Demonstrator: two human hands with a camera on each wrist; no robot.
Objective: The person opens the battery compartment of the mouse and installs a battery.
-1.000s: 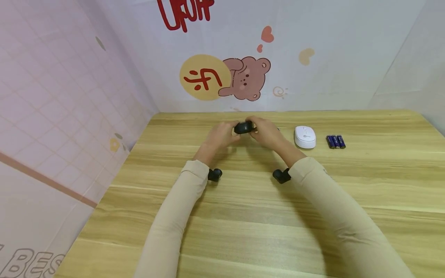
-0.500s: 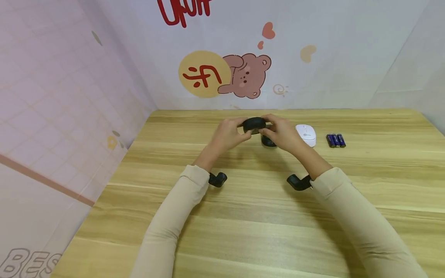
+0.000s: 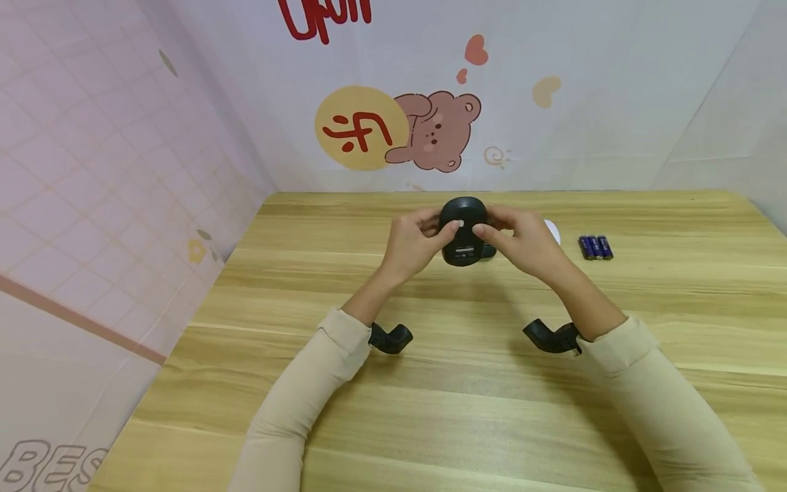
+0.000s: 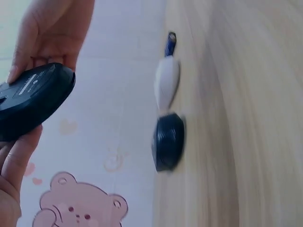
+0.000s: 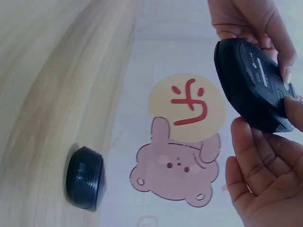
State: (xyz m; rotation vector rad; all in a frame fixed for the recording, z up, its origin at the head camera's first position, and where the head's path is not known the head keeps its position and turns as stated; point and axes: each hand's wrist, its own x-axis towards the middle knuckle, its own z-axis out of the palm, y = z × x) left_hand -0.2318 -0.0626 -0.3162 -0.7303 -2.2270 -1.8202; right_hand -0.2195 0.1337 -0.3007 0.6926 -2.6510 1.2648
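Note:
A black computer mouse is held up above the table with its underside turned toward me, showing a small label. My left hand grips its left side, the thumb lying by a small light spot on the underside. On the other side my right hand holds it, thumb on the underside and fingers behind. The right wrist view shows the right fingers beneath the mouse's edge. A second black mouse stands on the table behind, mostly hidden in the head view.
A white mouse sits right of the second black mouse, partly covered by my right hand in the head view. Several blue batteries lie side by side farther right. A printed wall rises behind the wooden table.
Both hands have moved slightly right with the black mouse and tilted it up, so its underside now faces me. The white mouse has become mostly covered by my right hand.

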